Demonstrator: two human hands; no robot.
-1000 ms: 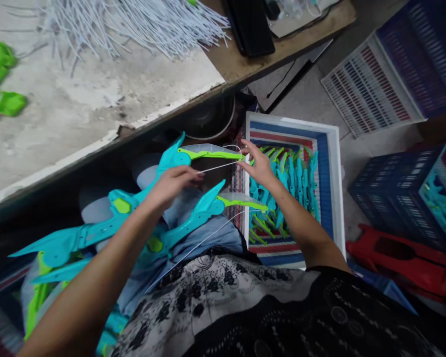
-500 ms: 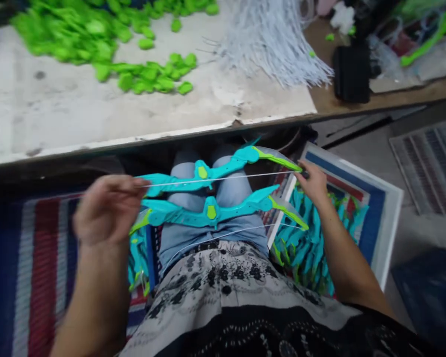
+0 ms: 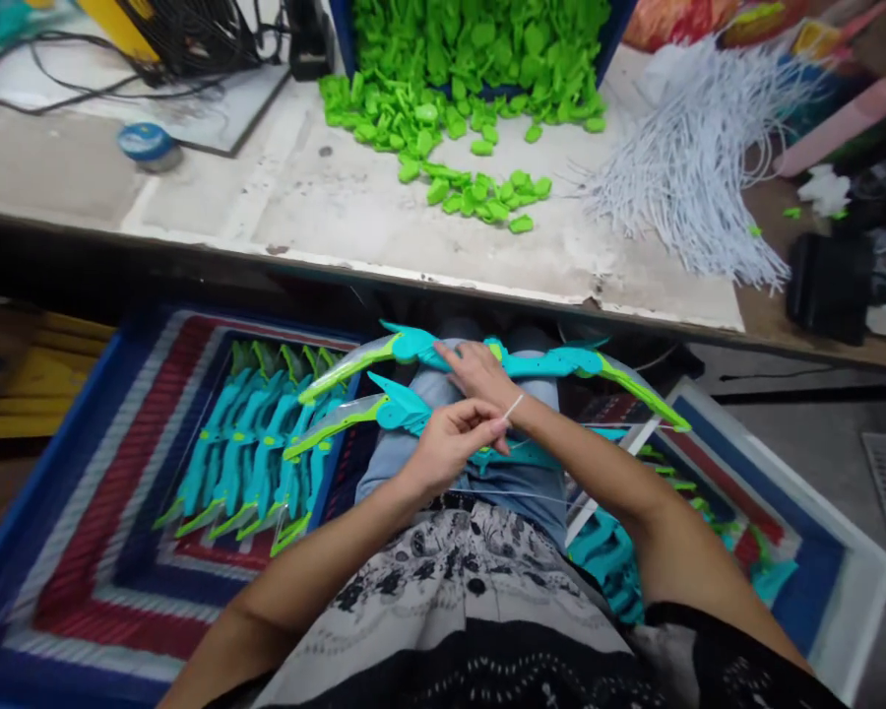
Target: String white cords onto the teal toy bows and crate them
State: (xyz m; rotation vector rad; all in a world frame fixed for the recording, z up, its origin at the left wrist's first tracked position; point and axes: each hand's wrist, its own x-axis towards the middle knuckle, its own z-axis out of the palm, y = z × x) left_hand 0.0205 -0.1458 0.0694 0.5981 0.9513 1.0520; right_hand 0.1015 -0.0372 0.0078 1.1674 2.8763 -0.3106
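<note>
Two turquoise and green toy bows lie across my lap, one beyond the other. My right hand [image 3: 478, 374] reaches over to the left part of the farther toy bow [image 3: 538, 365] and grips its turquoise body. Closer to me, my left hand [image 3: 462, 438] pinches the end of a white string [image 3: 514, 406] between thumb and fingers, beside my right wrist. The nearer toy bow [image 3: 403, 407] is partly covered by my left hand and right forearm. A thin white string runs slack below it.
A blue-rimmed crate [image 3: 66, 394] on the left holds several assembled bows [image 3: 247, 443]. A white-rimmed crate [image 3: 842, 551] with more stands at right. On the worktable [image 3: 325, 226] lie loose green pieces [image 3: 479, 197], a bundle of white strings [image 3: 679, 167] and a blue-lidded jar [image 3: 149, 146].
My right hand has left the farther bow's right tip for its left part. My left hand has come rightward, still pinching string. The view has swung left, bringing the left crate into sight.
</note>
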